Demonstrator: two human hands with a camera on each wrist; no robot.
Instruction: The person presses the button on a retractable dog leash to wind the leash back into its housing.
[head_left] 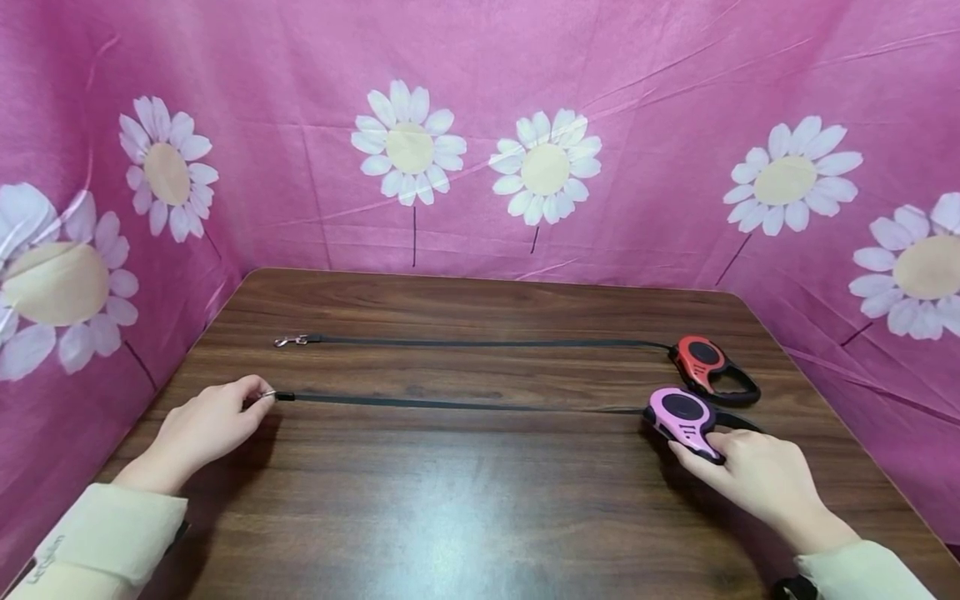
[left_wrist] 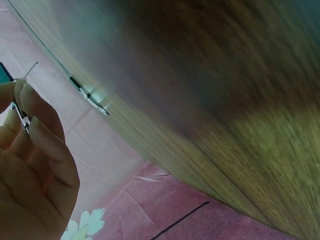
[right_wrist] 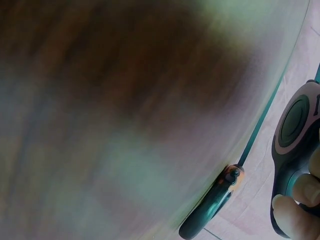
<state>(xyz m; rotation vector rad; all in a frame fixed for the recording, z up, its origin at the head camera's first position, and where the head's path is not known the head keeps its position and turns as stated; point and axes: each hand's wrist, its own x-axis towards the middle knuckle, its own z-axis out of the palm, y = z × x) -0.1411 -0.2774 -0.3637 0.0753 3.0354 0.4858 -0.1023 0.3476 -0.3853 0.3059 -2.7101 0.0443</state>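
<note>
My right hand (head_left: pixel 757 475) grips the black handle of a pink retractable dog leash (head_left: pixel 682 417); in the right wrist view, fingers (right_wrist: pixel 300 215) curl through its handle loop. A dark strap (head_left: pixel 450 406) runs from its casing straight across to the left. At the strap's far end, my left hand (head_left: pixel 213 425) pinches the metal clip (left_wrist: pixel 22 117) between thumb and fingertips, which partly hide it. Behind this one lies a red retractable leash (head_left: pixel 701 358), its dark strap (head_left: pixel 480 342) stretched out nearly parallel and its silver clip (head_left: pixel 291 341) resting at the left.
Both leashes are over a brown wood-grain table (head_left: pixel 450 500) with rounded far corners. A pink cloth (head_left: pixel 300 167) printed with white daisies hangs around its back and sides. The red leash sits just behind the pink one, close to my right hand.
</note>
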